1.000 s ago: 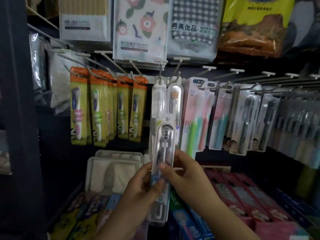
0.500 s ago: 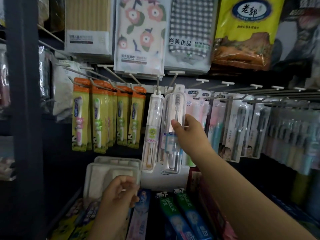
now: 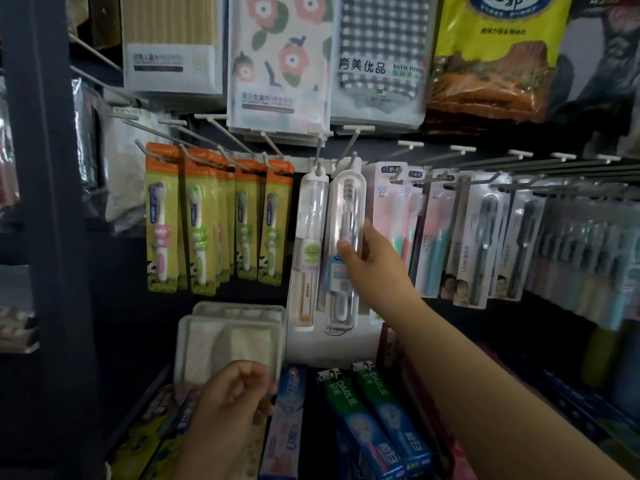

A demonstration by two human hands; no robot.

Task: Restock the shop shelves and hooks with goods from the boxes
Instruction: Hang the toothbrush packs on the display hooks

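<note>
Head view, the only one I have: my right hand pinches a clear toothbrush case about midway up, thumb on the front, fingers curled behind. The case is raised to the peg hook, top end right at the hook tip; I can't tell if the hang hole is actually threaded, the tab is blurred and mostly hidden. It hangs just beside a second clear case, touching or nearly so. My left hand is low by the toothpaste boxes, fingers loosely curled, holding nothing I can see. Risk one, as I judge it: letting go before the hole is seated, so the case drops onto the boxes below. Risk two: the grip is on smooth plastic at mid-length, so a push at the top could pivot it and slip it. Risk three: nudging the neighbour case sideways could swing it off its own hook. The pink toothbrush packs crowd the right, little room for my knuckles.
</note>
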